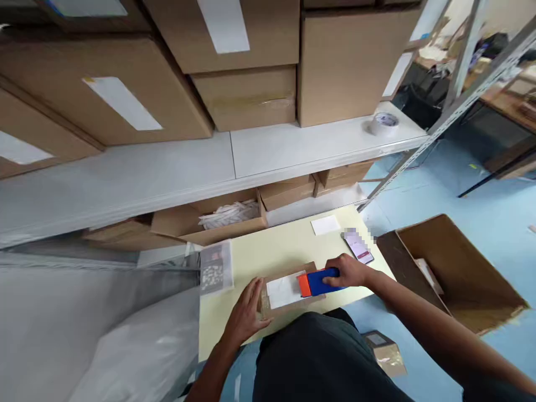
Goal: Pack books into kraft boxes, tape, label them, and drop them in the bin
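Observation:
A small cardboard box (pixel 274 311) with a white label (pixel 285 290) on top lies on the pale yellow table (pixel 259 251). My left hand (pixel 247 312) holds the box at its left end, with the fingers along that end and the thumb by the near side. My right hand (pixel 347 272) is closed round a blue tool (pixel 320 282) with an orange end. That orange end rests at or just above the right part of the label. Its underside is hidden, and I cannot tell its exact kind.
Beyond the right hand lie a phone (pixel 359 247) and a white card (pixel 325 225). A clear plastic pouch (pixel 216 268) is at the table's left. Shelves ahead carry cartons (pixel 247 100) and a tape roll (pixel 384 124). A large open carton (pixel 456 268) stands on the right.

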A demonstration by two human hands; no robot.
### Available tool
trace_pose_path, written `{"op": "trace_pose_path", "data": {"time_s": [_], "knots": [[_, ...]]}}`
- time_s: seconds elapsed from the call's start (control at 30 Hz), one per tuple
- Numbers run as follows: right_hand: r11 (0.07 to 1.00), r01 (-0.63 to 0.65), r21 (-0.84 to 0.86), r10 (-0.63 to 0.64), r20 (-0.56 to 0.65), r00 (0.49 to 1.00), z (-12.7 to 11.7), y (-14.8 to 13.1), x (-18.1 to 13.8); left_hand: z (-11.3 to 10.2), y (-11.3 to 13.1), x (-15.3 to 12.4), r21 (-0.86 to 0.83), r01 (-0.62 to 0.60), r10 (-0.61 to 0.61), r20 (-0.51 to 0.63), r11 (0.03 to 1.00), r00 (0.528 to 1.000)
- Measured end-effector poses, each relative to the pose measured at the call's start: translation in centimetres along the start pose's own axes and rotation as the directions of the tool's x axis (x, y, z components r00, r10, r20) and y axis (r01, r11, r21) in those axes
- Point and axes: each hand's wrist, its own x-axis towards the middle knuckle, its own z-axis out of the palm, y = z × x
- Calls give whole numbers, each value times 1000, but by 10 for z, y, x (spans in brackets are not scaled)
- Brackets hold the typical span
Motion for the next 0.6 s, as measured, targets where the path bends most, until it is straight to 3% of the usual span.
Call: {"op": "trace_pose_path", "data": {"time_s": [0.27, 0.4, 0.6], "knots": [[999, -39, -9, 39, -5, 999, 4, 8, 7, -25, 38, 20, 60, -102, 105, -63, 993, 992], [999, -41, 30, 41, -7, 999, 7, 4, 7, -19, 50, 35, 107, -106, 117, -100, 989, 988], [999, -23, 23, 23, 11, 1000, -8, 11, 0, -8, 43, 34, 127, -95, 115, -158, 987, 981]]}}
